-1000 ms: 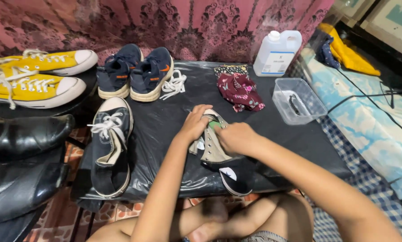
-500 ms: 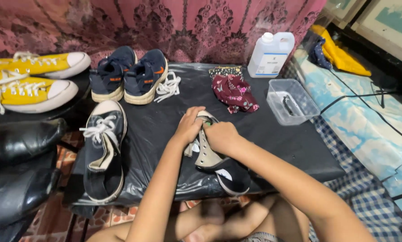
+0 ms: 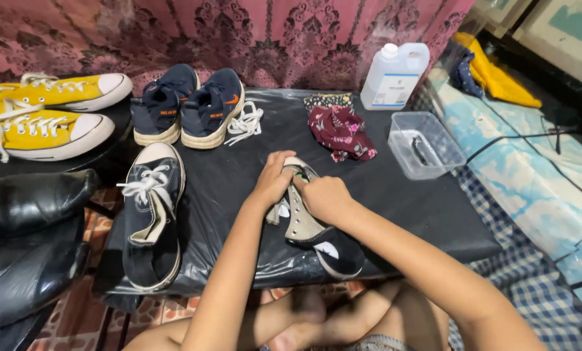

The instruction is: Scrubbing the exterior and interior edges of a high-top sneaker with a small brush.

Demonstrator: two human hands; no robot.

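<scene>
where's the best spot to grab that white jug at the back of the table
Probably the white jug is best taken by the moulded handle along its upper right shoulder, near the cap, coming from the right and above. It stands upright with open space on that side; the maroon cloth lies in front.

Shoes, cloth and containers around your tabletop (image 3: 395,195)

You have a laced navy sneaker (image 3: 149,218) at the left, a navy pair (image 3: 188,105) with loose white laces (image 3: 244,122) behind it, yellow sneakers (image 3: 44,114) far left, a maroon cloth (image 3: 340,132), a white jug (image 3: 395,76) and a clear plastic box (image 3: 425,143).
</scene>
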